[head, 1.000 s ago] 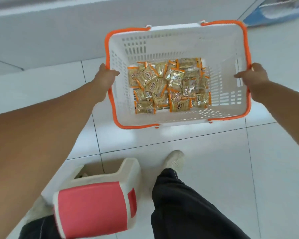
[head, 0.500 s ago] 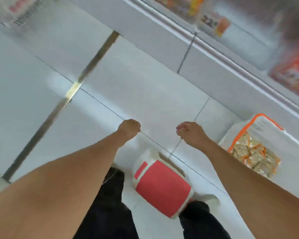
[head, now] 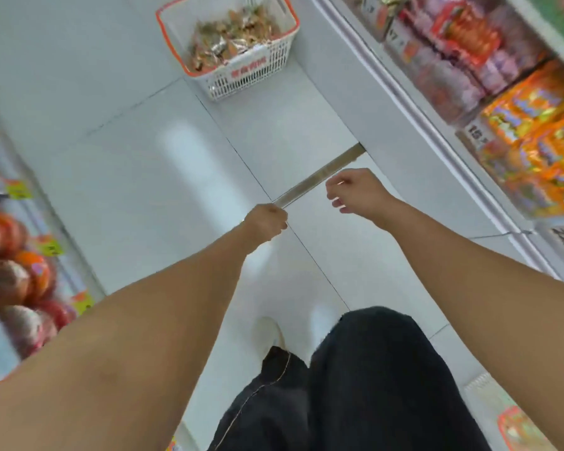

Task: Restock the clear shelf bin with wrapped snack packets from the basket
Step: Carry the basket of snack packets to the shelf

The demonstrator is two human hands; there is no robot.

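So on the far left there's a shelf unit (head: 20, 262) with round orange and red packs, pretty blurred, nothing to do with the job as far as I can tell. Moving in, the left hand (head: 265, 223) hangs over the bare floor (head: 118, 177) with its fingers curled into a loose fist and nothing in it. A second ago both hands were gripping the rims of the basket (head: 251, 71); now they're off it and it sits on the floor at the top edge of the view, close against the base of the right-hand shelving, well apart from both hands. The wrapped snack packets (head: 228, 37) are still heaped inside it, so none have been moved yet. Next over, the right hand (head: 358, 193) is empty too, fingers loosely bent and a bit spread, just beside the metal floor strip (head: 319, 177). On the far right are the shelves (head: 502, 102) with orange and red bagged snacks and price tags. I honestly can't pick out the clear shelf bin anywhere, too smeary. My read: basket parked, person turning, restocking hasn't properly started, and the next job is reaching back for packets.
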